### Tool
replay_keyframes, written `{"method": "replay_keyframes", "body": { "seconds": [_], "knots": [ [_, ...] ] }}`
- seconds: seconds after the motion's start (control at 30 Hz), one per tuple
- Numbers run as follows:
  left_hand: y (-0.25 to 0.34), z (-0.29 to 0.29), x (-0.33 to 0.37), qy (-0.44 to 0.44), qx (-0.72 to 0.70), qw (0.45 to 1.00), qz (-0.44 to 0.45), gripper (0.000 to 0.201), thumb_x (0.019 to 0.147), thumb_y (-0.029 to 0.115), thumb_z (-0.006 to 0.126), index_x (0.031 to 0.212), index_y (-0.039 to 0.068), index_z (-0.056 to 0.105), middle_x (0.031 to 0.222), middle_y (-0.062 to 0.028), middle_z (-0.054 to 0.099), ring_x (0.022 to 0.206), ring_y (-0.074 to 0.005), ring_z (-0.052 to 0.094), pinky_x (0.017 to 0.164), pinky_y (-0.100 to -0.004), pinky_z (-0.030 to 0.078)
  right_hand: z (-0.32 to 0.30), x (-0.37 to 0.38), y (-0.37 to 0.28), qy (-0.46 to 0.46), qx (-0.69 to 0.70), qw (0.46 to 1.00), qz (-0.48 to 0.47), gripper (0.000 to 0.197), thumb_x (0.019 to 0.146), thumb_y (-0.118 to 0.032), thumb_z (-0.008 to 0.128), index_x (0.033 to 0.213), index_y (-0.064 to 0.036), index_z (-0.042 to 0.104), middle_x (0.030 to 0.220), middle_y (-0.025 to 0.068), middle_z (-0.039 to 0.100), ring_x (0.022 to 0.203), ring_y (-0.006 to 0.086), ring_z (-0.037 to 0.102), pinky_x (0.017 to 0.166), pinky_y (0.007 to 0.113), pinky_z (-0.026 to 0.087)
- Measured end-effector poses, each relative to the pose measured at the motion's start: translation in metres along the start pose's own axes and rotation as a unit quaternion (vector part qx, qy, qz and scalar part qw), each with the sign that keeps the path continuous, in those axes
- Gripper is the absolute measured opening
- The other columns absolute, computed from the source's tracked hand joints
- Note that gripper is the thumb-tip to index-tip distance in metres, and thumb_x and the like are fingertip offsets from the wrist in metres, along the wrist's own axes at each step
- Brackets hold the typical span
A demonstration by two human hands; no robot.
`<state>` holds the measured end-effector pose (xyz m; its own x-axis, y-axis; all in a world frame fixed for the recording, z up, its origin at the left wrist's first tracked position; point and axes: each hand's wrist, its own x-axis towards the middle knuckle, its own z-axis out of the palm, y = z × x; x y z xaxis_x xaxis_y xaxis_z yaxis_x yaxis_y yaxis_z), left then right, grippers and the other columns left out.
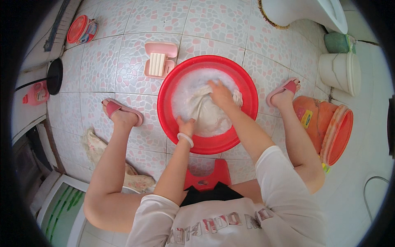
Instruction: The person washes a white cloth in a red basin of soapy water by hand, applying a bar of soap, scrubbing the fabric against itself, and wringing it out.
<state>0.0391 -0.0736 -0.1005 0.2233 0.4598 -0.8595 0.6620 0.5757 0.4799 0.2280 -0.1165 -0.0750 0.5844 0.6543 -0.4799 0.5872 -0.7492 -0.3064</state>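
A round red basin [166,119] in front of me holds whitish, foamy water. A wet off-white cloth [204,110] lies bunched and twisted in it, partly under the suds. My left hand [187,126], a pale bangle at its wrist, grips the cloth near the basin's near-left side, its fingertips partly hidden. Farther in and to the right, my right hand [221,94] has its fingers closed over the cloth's upper folds. Just past the basin's far-left rim, a ridged cream soap bar [157,64] rests in an opened pink soap box [169,49].
Beneath me is a red stool [205,177]. A patterned cloth [96,149] lies on the tiled floor at left. An orange bucket [314,119] lies on its side at right, near a white bucket [335,70]. A red-lidded tub [82,31] stands far left.
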Motion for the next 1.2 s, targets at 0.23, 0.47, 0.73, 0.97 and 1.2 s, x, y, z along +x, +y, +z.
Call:
{"method": "replay_keyframes", "body": {
  "seconds": [0.23,0.47,0.73,0.97,1.2],
  "knots": [
    [0.0,0.001,0.013,0.019,-0.178,0.983,0.049,0.067,0.08,0.023,0.052,0.137,0.0,0.025,0.142,-0.015,0.026,0.129,-0.0277,0.029,0.105,-0.0338,0.023,0.022,-0.033,0.003,-0.081,-0.035,0.996,0.014,0.053,0.073,-0.018,0.062,0.122,-0.0108,0.043,0.118,0.0213,0.048,0.087,0.0391,0.059,0.076,0.045,0.048],
    [-0.002,0.009,0.047,-0.056,-0.353,0.934,0.004,0.06,0.086,0.039,0.047,0.134,0.007,0.033,0.137,-0.0097,0.035,0.125,-0.0246,0.033,0.103,-0.0359,0.027,0.028,-0.003,0.012,0.107,0.163,0.98,0.023,0.05,0.064,-0.003,0.062,0.112,-0.0088,0.05,0.116,0.0213,0.048,0.107,0.0329,0.05,0.085,0.038,0.043],
    [0.005,0.001,0.07,-0.533,-0.574,0.622,0.011,0.05,0.087,0.045,0.045,0.117,0.005,0.05,0.113,-0.0082,0.056,0.103,-0.0215,0.053,0.089,-0.0345,0.042,-0.002,-0.103,-0.098,-0.015,0.442,0.896,-0.038,0.039,0.07,-0.006,0.056,0.109,-0.0059,0.057,0.104,0.0105,0.056,0.102,0.0215,0.053,0.088,0.032,0.04],
    [0.015,0.013,0.013,-0.395,-0.557,0.73,-0.032,0.045,0.088,0.041,0.046,0.112,0.004,0.053,0.106,-0.0068,0.058,0.097,-0.0202,0.056,0.084,-0.0336,0.045,-0.018,-0.142,-0.136,0.13,0.269,0.953,-0.058,0.019,0.08,-0.022,0.062,0.076,-0.004,0.056,0.072,0.0122,0.057,0.065,0.032,0.058,0.058,0.039,0.046],
    [0.041,0.011,-0.049,-0.252,-0.465,0.849,0.021,0.039,0.09,0.036,0.045,0.108,0.004,0.056,0.103,-0.0068,0.06,0.091,-0.0189,0.058,0.08,-0.0319,0.047,-0.013,-0.084,-0.084,0.253,0.042,0.965,-0.048,0.027,0.082,-0.029,0.055,0.067,-0.0082,0.063,0.069,0.0157,0.061,0.061,0.0347,0.059,0.058,0.044,0.047]
  ]
}}
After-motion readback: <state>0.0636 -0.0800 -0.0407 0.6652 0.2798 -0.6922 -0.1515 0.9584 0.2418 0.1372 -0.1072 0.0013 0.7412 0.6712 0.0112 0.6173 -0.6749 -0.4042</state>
